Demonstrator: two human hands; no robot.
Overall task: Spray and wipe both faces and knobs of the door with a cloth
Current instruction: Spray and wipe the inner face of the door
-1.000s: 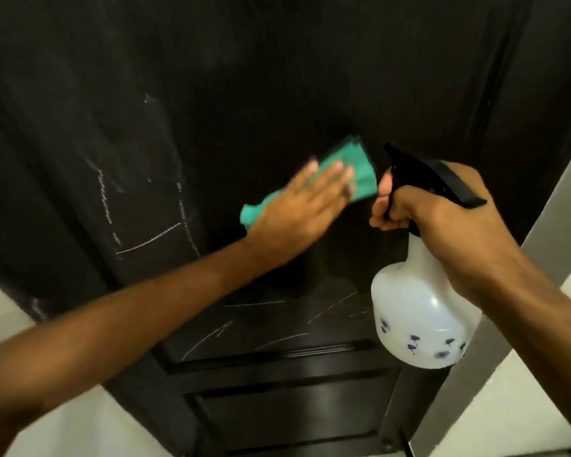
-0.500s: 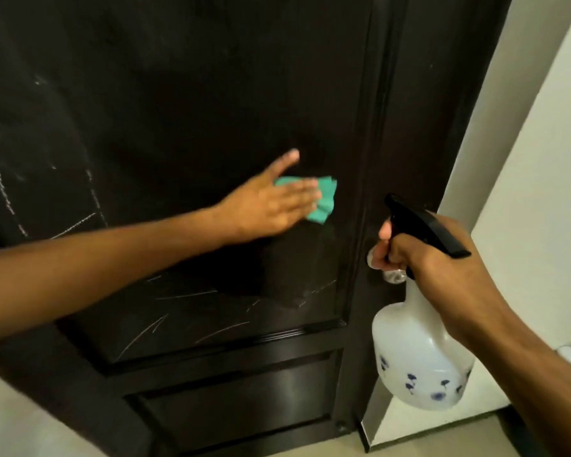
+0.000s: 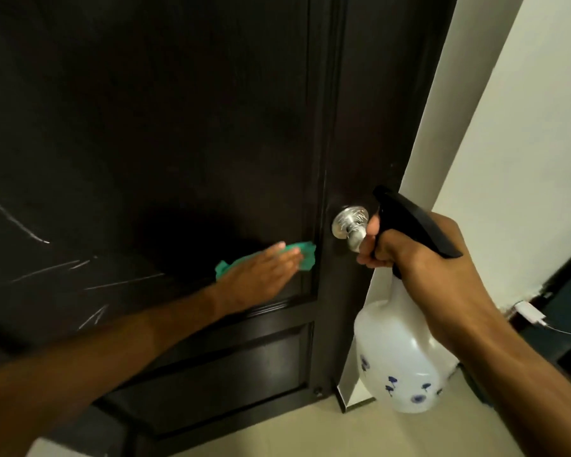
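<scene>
- Door (image 3: 178,127): dark, panelled, scratched pale at left, stood straight ahead behind both arms.
- Right hand (image 3: 419,258) was nearest, fingers wrapped round the black trigger head of the white spray bottle (image 3: 399,364).
- Left hand (image 3: 261,275) lay flat, fingers straight, pressing the green cloth (image 3: 307,255) on the panel.
- Silver knob (image 3: 350,222) sat just right of the cloth.

It looked like a room in a home: a dark panelled wooden door (image 3: 185,127) with a round metal knob (image 3: 350,222), plain cream walls (image 3: 521,159) to the right, a pale tiled floor (image 3: 360,433), and a white charger (image 3: 529,313) plugged in low at the far right.
</scene>
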